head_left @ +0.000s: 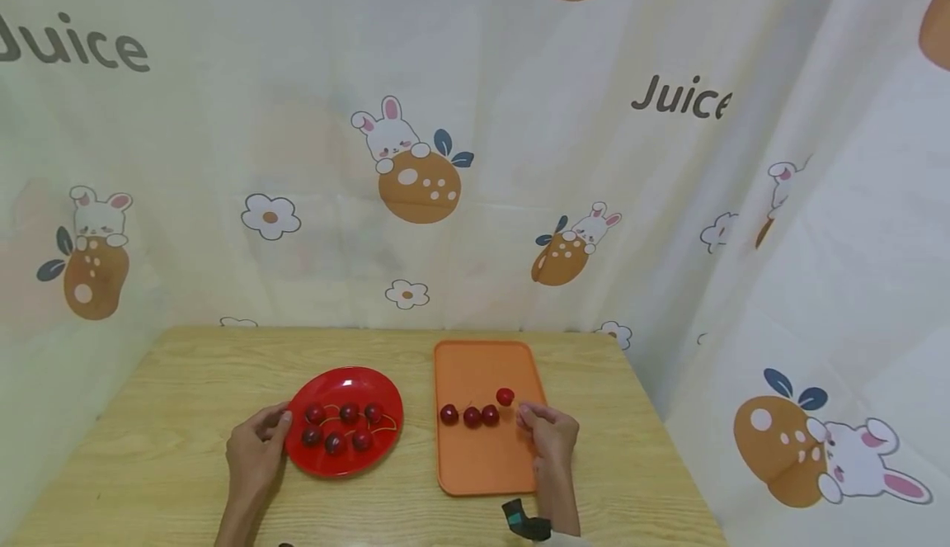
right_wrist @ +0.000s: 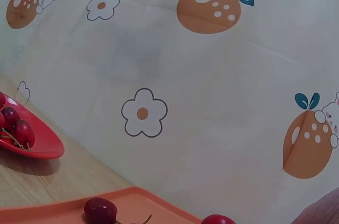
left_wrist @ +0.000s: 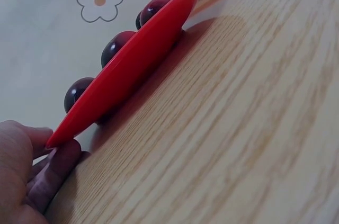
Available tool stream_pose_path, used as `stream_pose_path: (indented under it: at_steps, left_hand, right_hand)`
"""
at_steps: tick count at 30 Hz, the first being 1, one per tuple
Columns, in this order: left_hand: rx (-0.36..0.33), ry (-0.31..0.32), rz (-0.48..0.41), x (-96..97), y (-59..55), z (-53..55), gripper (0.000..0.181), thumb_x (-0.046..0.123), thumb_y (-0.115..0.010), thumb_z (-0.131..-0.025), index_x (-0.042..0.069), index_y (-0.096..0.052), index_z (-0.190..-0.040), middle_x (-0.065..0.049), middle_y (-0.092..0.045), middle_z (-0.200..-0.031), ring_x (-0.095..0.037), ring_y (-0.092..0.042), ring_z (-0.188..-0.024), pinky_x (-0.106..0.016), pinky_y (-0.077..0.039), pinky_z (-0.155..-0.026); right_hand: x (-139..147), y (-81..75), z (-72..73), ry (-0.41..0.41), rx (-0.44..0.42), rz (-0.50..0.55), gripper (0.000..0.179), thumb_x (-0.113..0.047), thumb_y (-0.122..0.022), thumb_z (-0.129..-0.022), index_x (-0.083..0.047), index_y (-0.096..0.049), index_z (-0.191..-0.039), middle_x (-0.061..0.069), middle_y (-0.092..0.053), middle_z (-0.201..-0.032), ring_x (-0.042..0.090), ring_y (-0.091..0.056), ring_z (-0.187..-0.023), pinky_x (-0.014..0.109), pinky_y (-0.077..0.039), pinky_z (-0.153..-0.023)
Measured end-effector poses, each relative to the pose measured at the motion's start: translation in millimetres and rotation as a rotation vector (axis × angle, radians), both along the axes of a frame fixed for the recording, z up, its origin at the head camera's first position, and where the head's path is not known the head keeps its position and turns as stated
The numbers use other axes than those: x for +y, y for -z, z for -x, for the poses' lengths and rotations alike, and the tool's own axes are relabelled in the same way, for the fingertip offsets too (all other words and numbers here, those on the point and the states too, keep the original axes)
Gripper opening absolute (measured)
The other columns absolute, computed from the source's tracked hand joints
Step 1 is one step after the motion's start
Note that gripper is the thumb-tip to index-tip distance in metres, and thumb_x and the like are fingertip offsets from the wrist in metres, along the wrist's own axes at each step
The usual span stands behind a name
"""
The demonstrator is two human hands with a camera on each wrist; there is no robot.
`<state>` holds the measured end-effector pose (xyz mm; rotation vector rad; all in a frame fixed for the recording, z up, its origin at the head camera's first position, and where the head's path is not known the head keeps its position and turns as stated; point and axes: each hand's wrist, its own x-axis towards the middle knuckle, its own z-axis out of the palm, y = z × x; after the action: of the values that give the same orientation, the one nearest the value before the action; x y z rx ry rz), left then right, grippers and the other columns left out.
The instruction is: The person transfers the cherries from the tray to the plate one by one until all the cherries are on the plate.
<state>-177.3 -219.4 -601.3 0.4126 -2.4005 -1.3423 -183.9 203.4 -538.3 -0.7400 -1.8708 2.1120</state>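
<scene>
Between the left hand (head_left: pixel 256 448) and the right hand (head_left: pixel 555 438): over the remote head camera I see a round, glossy red plate (head_left: pixel 349 382) and, nearer the right hand, a flat, rectangular orange tray (head_left: pixel 486 464), side by side with a gap dividing them.

Left hand: grasping the plate's left rim; my left wrist view shows the thumb above the rim and fingers beneath it.

Red plate: just right of the left hand, it carries six dark red, round, shiny cherries (head_left: pixel 336 443) in two rows of three, with thin curved stems showing among them.

Right hand: at the tray's right side, fingers bent, thumb and forefinger close together. Just left of the fingertips is a single brighter red, round cherry (head_left: pixel 505 397). I cannot tell whether they pinch its stem; my right wrist view cuts off the fingertips.

Orange tray: beside the right hand and partly covered by it. Left of the fingertips, a row of three dark red, round cherries (head_left: pixel 472 417) lies across it.

Right wrist: I notice a black band with a teal patch (head_left: pixel 530 524) here.

Table: pale wood-grain tabletop (head_left: pixel 416 514), under both hands.

Curtain: beyond both hands hangs a cream-white fabric curtain (head_left: pixel 505 159), printed with rabbits, orange-brown fruit, white flowers and the word "Juice".
</scene>
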Motion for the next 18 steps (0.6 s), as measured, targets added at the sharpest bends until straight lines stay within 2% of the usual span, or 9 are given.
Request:
stream_pose_path:
  at_steps: [7,14,18]
  left_hand:
    - [-0.004,0.013,-0.017,0.3,-1.4,-1.0,0.029,0.025,-0.060,-0.102,0.014,-0.069,-0.127,-0.012,-0.075,-0.113,-0.005,-0.064,-0.078,-0.012,-0.044,-0.070]
    - [-0.022,0.017,-0.026,-0.1,-3.3,-3.7,0.030,0.027,-0.059,-0.102,0.014,-0.069,-0.127,-0.012,-0.075,-0.115,-0.005,-0.063,-0.077,-0.014,-0.043,-0.070]
    - [-0.025,0.014,-0.035,-0.1,-4.6,-4.3,0.029,0.026,-0.059,-0.102,0.014,-0.069,-0.127,-0.011,-0.075,-0.114,-0.005,-0.063,-0.076,-0.014,-0.043,-0.069]
  right_hand:
    - [-5,-2.9,0.9,-0.009,0.014,-0.005,0.024,0.003,-0.070,-0.090,0.016,-0.069,-0.110,0.014,-0.076,-0.085,0.017,-0.074,-0.072,0.032,-0.060,-0.070]
    - [-10,-9.2,0.3,-0.034,0.018,0.009,0.024,0.004,-0.069,-0.090,0.017,-0.068,-0.109,0.011,-0.076,-0.081,0.015,-0.072,-0.068,0.031,-0.059,-0.067]
    - [-13,-11.0,-0.2,-0.045,0.008,0.016,0.023,0.003,-0.069,-0.091,0.016,-0.068,-0.110,0.014,-0.077,-0.086,0.016,-0.073,-0.071,0.031,-0.060,-0.069]
